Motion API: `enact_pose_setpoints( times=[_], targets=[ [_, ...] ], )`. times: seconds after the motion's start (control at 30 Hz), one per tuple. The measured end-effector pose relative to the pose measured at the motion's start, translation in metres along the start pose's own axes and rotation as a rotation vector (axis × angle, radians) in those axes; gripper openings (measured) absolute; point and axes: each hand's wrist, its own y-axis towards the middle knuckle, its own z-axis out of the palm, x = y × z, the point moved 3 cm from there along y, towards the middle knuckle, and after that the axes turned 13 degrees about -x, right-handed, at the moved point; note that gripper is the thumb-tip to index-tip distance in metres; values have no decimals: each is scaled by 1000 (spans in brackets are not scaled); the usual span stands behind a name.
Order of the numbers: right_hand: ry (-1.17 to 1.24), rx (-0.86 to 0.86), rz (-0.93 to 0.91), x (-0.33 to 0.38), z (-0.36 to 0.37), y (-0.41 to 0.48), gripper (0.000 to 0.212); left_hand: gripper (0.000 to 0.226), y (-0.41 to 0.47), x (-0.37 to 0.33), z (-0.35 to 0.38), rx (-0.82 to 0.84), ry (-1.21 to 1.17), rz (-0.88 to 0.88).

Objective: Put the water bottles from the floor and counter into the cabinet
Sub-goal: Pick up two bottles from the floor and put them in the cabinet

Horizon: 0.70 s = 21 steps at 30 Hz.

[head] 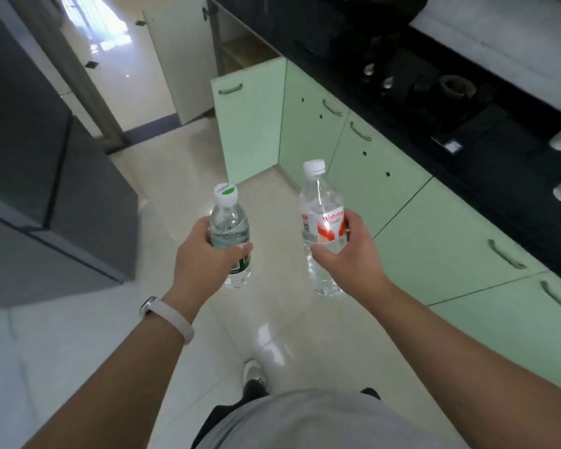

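Standing on a pale tiled floor [272, 338], you hold two water bottles upright in front of you, well apart. Your left hand [204, 254] grips a short clear bottle with a green label [229, 228] around its middle; your right hand [350, 254] grips a taller clear bottle with a red and white label [321, 205]. Mint-green cabinet doors [434, 234] run along your right under a black tabletop [499, 166]. One cabinet door [246, 131] ahead stands open.

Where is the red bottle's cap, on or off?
On. The white cap tops the red-label bottle in the right hand.
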Motion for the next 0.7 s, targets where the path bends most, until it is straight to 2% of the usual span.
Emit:
enact_pose_setpoints(
  times=[0.37, 0.7],
  targets=[
    [-4, 134, -129, 72, 84, 41, 48, 52, 76, 18, -60, -145, -37, -60],
    [90, 249, -116, 85, 161, 134, 50, 50, 163, 4, -59, -263, -7, -94]
  ],
)
